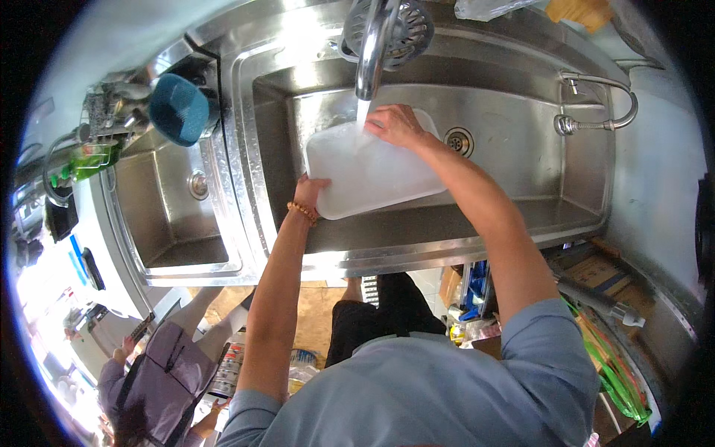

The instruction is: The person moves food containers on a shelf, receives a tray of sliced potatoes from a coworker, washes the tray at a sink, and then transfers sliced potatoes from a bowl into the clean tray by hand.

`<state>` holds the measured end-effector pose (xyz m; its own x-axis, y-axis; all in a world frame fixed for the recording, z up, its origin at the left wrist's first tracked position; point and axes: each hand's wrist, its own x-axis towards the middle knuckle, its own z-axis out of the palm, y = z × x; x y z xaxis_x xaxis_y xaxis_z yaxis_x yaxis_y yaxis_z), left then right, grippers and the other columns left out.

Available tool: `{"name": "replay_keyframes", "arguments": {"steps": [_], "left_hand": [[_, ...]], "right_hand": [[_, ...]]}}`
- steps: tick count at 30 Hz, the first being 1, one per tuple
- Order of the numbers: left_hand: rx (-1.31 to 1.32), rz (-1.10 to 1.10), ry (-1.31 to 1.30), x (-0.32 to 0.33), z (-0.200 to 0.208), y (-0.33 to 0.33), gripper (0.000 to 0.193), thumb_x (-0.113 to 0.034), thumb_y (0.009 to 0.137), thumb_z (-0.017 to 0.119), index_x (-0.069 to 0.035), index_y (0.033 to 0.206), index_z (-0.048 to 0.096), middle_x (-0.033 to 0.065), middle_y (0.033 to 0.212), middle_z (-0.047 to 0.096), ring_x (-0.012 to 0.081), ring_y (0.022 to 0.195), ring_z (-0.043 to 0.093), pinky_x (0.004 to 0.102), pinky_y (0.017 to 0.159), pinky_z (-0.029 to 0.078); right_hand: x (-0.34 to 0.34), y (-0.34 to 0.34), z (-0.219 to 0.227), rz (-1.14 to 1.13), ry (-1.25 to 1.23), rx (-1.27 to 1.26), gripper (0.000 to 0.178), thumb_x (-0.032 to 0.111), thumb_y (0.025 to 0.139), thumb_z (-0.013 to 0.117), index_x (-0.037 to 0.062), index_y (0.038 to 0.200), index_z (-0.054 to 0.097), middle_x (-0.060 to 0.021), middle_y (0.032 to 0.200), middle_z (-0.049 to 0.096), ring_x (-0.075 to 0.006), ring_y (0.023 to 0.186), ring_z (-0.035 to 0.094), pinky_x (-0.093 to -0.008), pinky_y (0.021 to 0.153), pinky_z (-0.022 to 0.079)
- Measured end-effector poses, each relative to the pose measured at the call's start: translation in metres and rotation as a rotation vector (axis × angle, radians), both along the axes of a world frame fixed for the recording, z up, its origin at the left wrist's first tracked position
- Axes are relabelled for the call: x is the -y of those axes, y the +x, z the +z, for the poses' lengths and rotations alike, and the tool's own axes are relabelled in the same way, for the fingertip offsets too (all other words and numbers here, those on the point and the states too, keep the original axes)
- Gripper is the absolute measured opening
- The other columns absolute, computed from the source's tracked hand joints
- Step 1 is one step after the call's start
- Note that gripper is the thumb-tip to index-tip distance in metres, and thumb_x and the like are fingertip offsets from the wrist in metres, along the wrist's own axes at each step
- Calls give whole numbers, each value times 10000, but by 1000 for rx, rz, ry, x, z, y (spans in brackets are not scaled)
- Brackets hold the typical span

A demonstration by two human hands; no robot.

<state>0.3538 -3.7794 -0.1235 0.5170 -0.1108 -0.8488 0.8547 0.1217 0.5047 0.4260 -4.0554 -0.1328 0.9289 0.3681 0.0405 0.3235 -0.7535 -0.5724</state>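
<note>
A translucent white rectangular plastic tray or lid (380,175) is held tilted over the large steel sink basin (514,119). My left hand (310,192) grips its lower left corner, thumb on the upper face. Water runs from the chrome faucet (368,74) onto the tray's far side. Beside the stream, my right hand (396,127) rests at the tray's far edge with bent fingers pressed together; whether anything is inside them is hidden. A bead bracelet (302,211) circles my left wrist.
A smaller basin (167,205) lies at left, with a blue plastic container (179,110) on its far side. A metal strainer (408,33) sits behind the faucet. A curved second faucet (614,104) stands at right. Another person (167,372) is at lower left, below the counter edge.
</note>
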Motion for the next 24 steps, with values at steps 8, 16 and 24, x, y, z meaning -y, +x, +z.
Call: {"name": "replay_keyframes", "arguments": {"steps": [8,16,24], "left_hand": [[14,3,-136,-14,0,0,433,30,730,588,79,1154,516,189,1030,617,336,889,642,465,793,546],[37,37,-14,-12,13,3,403,20,740,597,46,1138,541,170,1020,626,311,864,647,449,778,546],[260,69,-47,13,-36,7,333,-18,788,631,-13,1119,593,92,948,650,223,812,637,375,702,534]], "right_hand": [[1,-4,-3,24,76,43,279,285,813,625,82,984,708,-128,847,676,-313,767,654,-421,713,522],[15,-5,2,-15,-61,-22,321,251,807,628,85,1082,647,-143,938,666,-333,860,636,-423,773,498],[69,-52,-28,-724,-42,-384,369,290,855,568,-6,1071,604,-206,1021,661,-387,952,625,-454,855,485]]}}
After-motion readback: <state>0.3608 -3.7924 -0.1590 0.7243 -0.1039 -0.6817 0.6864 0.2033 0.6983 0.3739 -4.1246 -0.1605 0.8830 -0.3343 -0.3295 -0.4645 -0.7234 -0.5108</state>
